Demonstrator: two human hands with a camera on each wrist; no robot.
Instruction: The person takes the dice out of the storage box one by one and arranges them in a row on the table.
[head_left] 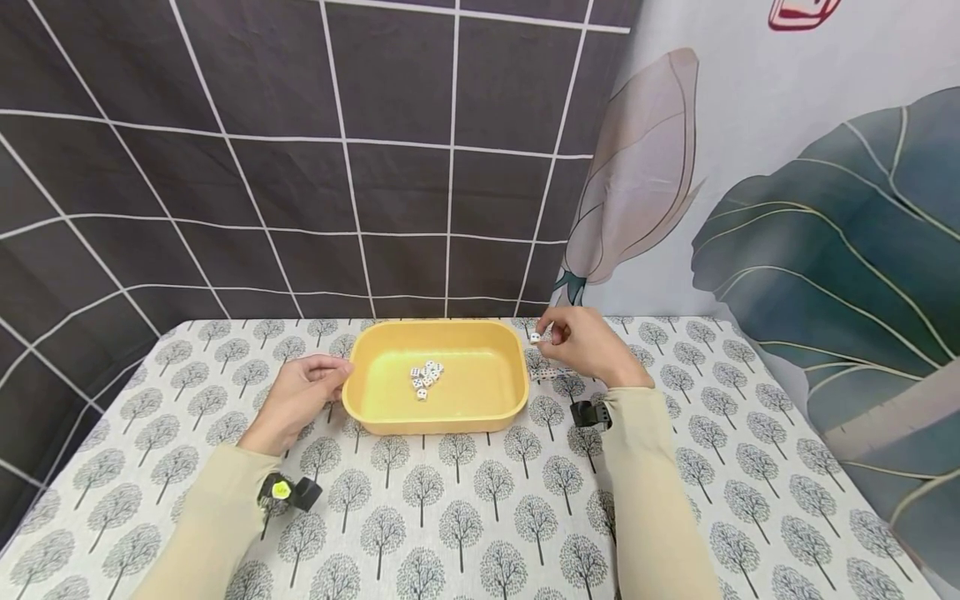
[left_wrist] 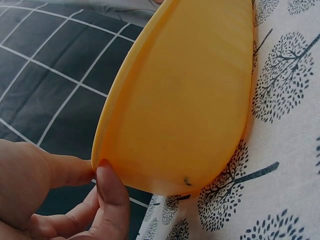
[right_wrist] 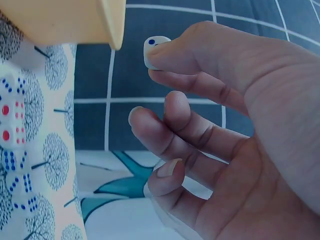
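Note:
A yellow plastic tub (head_left: 480, 379) stands on the table, with a small cluster of white dice (head_left: 426, 375) on its floor. My left hand (head_left: 306, 393) is at the tub's left end, pinching the rim between thumb and finger, as the left wrist view shows. Past the opposite end, my right hand (head_left: 588, 343) holds a single white die (right_wrist: 150, 46) between thumb and index finger, raised above the cloth near the tub's rim. Its other fingers are loosely bent. Below that hand lie several more dice (right_wrist: 14, 132) in a row, with blue and red pips.
A pale tablecloth (head_left: 457, 508) printed with trees covers the table. Behind it hangs a dark cloth with a white grid (head_left: 397, 192). To the right is a light curtain with large flowers and leaves (head_left: 840, 225).

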